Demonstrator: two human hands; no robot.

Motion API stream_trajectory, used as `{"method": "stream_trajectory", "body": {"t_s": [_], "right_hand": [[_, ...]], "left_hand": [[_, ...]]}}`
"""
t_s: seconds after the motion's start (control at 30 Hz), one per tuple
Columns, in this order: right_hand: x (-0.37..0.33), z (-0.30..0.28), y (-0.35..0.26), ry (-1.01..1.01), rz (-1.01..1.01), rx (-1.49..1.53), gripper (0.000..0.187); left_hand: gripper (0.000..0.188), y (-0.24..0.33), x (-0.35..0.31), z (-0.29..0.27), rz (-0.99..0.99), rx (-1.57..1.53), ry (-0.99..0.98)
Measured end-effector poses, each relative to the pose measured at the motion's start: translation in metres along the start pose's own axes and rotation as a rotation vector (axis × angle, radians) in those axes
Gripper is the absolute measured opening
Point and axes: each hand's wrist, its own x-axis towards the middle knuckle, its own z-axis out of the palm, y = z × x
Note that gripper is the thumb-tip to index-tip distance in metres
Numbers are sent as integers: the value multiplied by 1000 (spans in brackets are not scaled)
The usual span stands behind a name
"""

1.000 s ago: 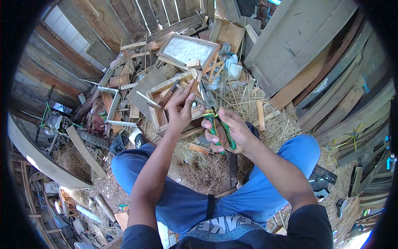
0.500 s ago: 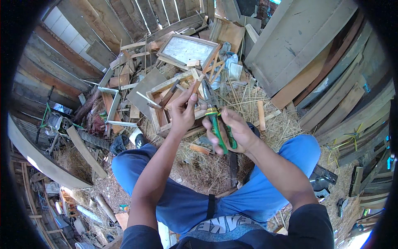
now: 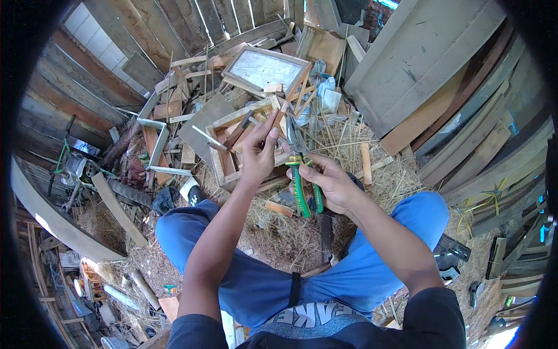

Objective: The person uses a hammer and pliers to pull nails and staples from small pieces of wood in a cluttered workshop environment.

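My left hand (image 3: 259, 152) is closed around a narrow strip of wood (image 3: 281, 114), which sticks up past its fingertips. Beside it, my right hand (image 3: 332, 185) grips a pair of pliers (image 3: 302, 195) with green and yellow handles. The jaws point upward, close to the wood strip; whether they touch it I cannot tell. Beyond my hands, an open wooden box frame (image 3: 218, 165) rests on the ground, partly hidden by my left hand. A hammer (image 3: 237, 135) with a wooden handle lies across the box.
A framed pale panel (image 3: 264, 68) lies behind the box among wood scraps. A white-edged frame (image 3: 158, 148) stands at the left. A large grey door-like panel (image 3: 421, 64) leans at the right, beside stacked boards (image 3: 494, 139). Straw and shavings (image 3: 273, 244) cover the ground between my legs.
The pliers have turned slightly, and the fingers of my right hand have shifted on the handles. My left hand keeps the wood strip in nearly the same place.
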Motion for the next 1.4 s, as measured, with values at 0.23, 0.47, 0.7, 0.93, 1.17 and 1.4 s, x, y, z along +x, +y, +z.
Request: {"method": "stream_trajectory", "body": {"t_s": [0.23,0.47,0.7,0.93,1.17,1.4], "right_hand": [[0,-10,-12,-18,-6,85,27],[5,-41,-15,-126,-19,-155,27],[-6,-33,-25,-217,98,38,45],[-6,-26,-25,-175,87,-67,46],[-9,-21,-27,-177,81,-133,47],[-7,-23,-24,-169,41,-189,42]], "left_hand": [[38,-3,3,-8,-199,-87,12],[38,18,17,-31,-187,120,-168],[46,35,19,-47,-258,115,-330],[43,45,20,-59,-228,226,-459],[43,46,19,-60,-239,235,-484],[45,48,19,-62,-269,217,-517]]}}
